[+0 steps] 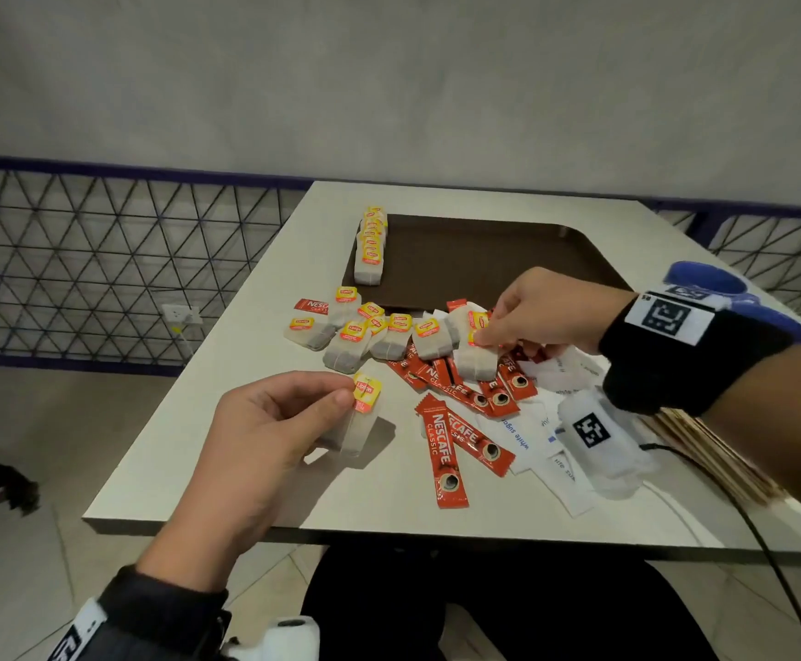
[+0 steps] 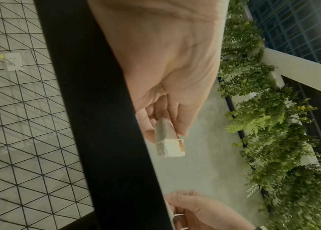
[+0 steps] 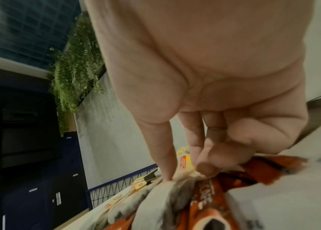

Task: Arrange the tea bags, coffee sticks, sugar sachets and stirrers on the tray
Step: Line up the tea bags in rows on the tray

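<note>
The left hand (image 1: 265,431) pinches one tea bag (image 1: 358,422) by its tag, hanging above the counter's (image 1: 227,422) near-left area. A row of bags (image 1: 370,245) lines the tray's (image 1: 484,260) left edge, directly beyond that hand, the nearer one. The right hand's (image 1: 539,310) fingers (image 3: 161,147) close on a bag (image 1: 475,355) in the central pile.

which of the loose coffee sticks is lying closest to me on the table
The Nescafe stick at the near edge of the pile, lying lengthways toward you, cup picture at its near end. It lies partly across a second stick; the others sit farther back, under the tea bags.
</note>
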Available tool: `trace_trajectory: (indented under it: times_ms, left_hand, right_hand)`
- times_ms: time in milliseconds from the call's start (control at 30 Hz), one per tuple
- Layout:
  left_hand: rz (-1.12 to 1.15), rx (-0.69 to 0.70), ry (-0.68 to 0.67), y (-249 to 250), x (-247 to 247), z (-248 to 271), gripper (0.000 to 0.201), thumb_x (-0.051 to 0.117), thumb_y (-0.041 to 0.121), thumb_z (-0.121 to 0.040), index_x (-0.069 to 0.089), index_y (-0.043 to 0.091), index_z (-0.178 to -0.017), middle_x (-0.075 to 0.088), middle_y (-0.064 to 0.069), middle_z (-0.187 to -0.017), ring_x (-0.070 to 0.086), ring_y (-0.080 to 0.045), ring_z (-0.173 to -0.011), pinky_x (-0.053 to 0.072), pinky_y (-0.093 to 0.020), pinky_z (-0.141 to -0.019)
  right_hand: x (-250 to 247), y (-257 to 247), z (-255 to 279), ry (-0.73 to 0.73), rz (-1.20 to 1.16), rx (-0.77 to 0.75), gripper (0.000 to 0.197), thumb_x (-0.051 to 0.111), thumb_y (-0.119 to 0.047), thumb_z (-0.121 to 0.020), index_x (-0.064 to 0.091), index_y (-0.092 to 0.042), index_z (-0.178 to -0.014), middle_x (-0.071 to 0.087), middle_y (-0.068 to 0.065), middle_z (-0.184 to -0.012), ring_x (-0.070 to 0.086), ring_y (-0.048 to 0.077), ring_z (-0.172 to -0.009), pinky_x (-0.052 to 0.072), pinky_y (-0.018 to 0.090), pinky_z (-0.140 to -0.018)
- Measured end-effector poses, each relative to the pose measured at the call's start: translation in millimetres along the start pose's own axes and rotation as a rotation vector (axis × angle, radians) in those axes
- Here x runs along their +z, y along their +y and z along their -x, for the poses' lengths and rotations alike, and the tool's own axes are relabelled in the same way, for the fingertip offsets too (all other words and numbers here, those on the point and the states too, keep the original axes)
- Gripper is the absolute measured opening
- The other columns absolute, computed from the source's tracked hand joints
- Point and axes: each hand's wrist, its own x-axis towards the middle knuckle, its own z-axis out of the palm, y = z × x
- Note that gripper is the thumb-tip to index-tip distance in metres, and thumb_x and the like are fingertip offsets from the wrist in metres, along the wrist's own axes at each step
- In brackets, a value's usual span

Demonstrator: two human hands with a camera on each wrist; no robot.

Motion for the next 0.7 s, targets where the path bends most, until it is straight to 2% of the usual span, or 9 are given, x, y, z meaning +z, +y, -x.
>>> trace_trajectory:
  times_ms: [233,333,400,433,500,567,633,700]
  left_hand:
    - [-0.017,0.010,0.013,-3,-3,-1,0.025,0.077,0.024,-0.072,0.083,0.016,-0.095,0.078,-0.016,-0.097,0.063,-0.032,-0.089,0.046,-0.049,-0.081]
    - [-0.017,0.018,0.019,-7,-5,-3,0.018,0.074,0.014,-0.082,0.082,0.016,-0.099,0.078,-0.016,-0.102,0.063,-0.035,-0.094,0.046,-0.050,-0.085]
    - [-0.016,0.027,0.030,-9,-7,-5,0.019,0.069,0.007,-0.090,0.082,0.016,-0.101,0.077,-0.016,-0.104,0.062,-0.036,-0.096,0.045,-0.051,-0.087]
    - [-0.016,0.030,0.036,-10,-7,-5,0.021,0.068,0.005,-0.092,0.082,0.017,-0.101,0.077,-0.016,-0.105,0.062,-0.040,-0.098,0.046,-0.053,-0.089]
    - [-0.014,0.030,0.035,-10,-7,-6,0.021,0.068,0.006,-0.093,0.081,0.018,-0.103,0.077,-0.014,-0.108,0.061,-0.052,-0.108,0.046,-0.064,-0.099]
    - [-0.011,0.024,0.036,-8,-6,-5,0.022,0.067,0.005,-0.093,0.081,0.018,-0.105,0.077,-0.011,-0.110,0.059,-0.051,-0.117,0.041,-0.070,-0.104]
    - [0.006,0.010,0.043,-5,-5,-3,0.025,0.063,0.000,-0.095,0.080,0.014,-0.107,0.077,-0.011,-0.111,0.061,-0.047,-0.118,0.042,-0.068,-0.106]
    - [0.032,-0.004,0.040,-4,-4,-2,0.026,0.060,-0.001,-0.096,0.079,0.012,-0.109,0.077,-0.011,-0.113,0.062,-0.045,-0.117,0.045,-0.063,-0.107]
  right_hand:
    - [-1,-4,0,-0.027,-0.115,-0.023,0.011,0.083,-0.019,-0.083,0.077,-0.010,-0.086,0.077,0.012,-0.088,0.060,0.019,-0.074,0.049,0.027,-0.057]
    - [-4,-2,6,-0.065,-0.127,-0.063,0.014,0.083,-0.019,-0.084,0.077,-0.009,-0.090,0.076,0.017,-0.099,0.059,0.021,-0.078,0.051,0.033,-0.068]
    - [-9,-1,13,-0.090,-0.125,-0.104,0.016,0.083,-0.020,-0.083,0.077,-0.009,-0.093,0.076,0.017,-0.099,0.062,0.020,-0.079,0.053,0.034,-0.072]
    - [-11,-2,19,-0.091,-0.124,-0.129,0.016,0.083,-0.020,-0.082,0.077,-0.009,-0.092,0.076,0.015,-0.096,0.063,0.019,-0.078,0.054,0.033,-0.071]
    - [-16,-5,33,-0.077,-0.142,-0.190,0.015,0.083,-0.019,-0.080,0.076,-0.011,-0.090,0.076,0.013,-0.090,0.064,0.016,-0.071,0.055,0.030,-0.066]
    - [-19,-11,49,-0.095,-0.188,-0.278,0.018,0.084,-0.021,-0.074,0.076,-0.012,-0.088,0.075,0.012,-0.084,0.063,0.016,-0.067,0.053,0.031,-0.063]
    - [-17,-20,63,-0.166,-0.244,-0.372,0.024,0.085,-0.022,-0.066,0.077,-0.013,-0.087,0.074,0.012,-0.081,0.062,0.021,-0.068,0.050,0.036,-0.063]
    - [-10,-30,74,-0.266,-0.290,-0.450,0.029,0.087,-0.022,-0.064,0.078,-0.013,-0.090,0.076,0.014,-0.085,0.064,0.027,-0.074,0.049,0.039,-0.067]
